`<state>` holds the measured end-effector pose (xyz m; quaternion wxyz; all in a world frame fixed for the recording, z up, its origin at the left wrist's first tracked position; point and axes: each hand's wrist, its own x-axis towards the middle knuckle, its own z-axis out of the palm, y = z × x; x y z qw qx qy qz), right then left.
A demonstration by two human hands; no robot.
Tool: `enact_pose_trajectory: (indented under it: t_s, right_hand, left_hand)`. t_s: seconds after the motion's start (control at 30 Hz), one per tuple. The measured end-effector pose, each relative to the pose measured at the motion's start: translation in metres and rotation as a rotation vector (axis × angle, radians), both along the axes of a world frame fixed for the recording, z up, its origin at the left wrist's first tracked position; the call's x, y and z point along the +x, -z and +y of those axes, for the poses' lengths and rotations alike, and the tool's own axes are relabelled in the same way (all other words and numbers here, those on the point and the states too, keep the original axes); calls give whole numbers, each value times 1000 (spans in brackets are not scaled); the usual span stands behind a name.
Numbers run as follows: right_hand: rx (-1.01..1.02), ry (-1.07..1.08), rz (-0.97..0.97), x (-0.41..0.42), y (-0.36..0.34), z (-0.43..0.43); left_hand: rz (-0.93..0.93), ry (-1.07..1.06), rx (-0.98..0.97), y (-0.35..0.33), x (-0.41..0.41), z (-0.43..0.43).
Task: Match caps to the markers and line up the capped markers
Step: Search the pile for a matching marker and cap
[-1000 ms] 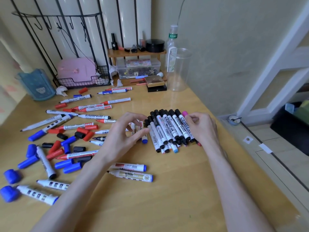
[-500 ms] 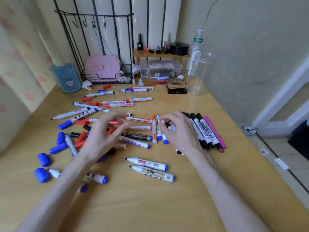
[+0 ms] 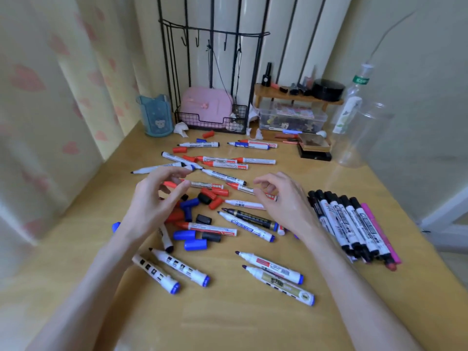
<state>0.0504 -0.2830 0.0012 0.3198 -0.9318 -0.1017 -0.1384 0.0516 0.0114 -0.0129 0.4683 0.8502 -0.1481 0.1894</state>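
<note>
Several uncapped markers and loose red, blue and black caps [image 3: 202,198] lie scattered over the middle of the wooden table [image 3: 228,320]. At the right lies a row of capped black markers [image 3: 349,221] side by side, with a pink marker [image 3: 379,231] at its right edge. My left hand [image 3: 152,203] hovers over the cap pile, its fingers loosely curled and holding nothing. Just left of the row, my right hand [image 3: 281,198] hangs above the loose markers, its fingers also loosely curled and empty. Two pairs of blue-ended uncapped markers [image 3: 273,272] lie near me.
At the back stand a blue pen cup [image 3: 155,115], a wire rack with a pink case [image 3: 206,105], a small wooden shelf [image 3: 293,95], a clear box [image 3: 291,117], a bottle [image 3: 350,105] and a clear plastic jar [image 3: 364,135]. The table's right edge drops to the floor.
Both hands left the marker row and moved left over the scattered pile. The view swung left, so the row now sits at the right.
</note>
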Motion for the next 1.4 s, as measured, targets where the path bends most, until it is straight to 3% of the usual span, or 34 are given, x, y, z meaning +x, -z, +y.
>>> enact_pose_trajectory:
  t_s: [0.5, 0.7, 1.0, 1.4]
  right_hand:
    - [3, -66, 55, 15, -3, 28]
    - [-65, -155, 87, 76, -29, 72]
    - [-77, -152, 154, 171, -12, 117]
    - [-250, -115, 127, 228, 11, 134]
  left_hand:
    - [25, -92, 17, 4, 0, 23]
    - [39, -54, 79, 5, -2, 20]
    - [-1, -179, 233, 14, 7, 37]
    - [17, -144, 341, 21, 23, 42]
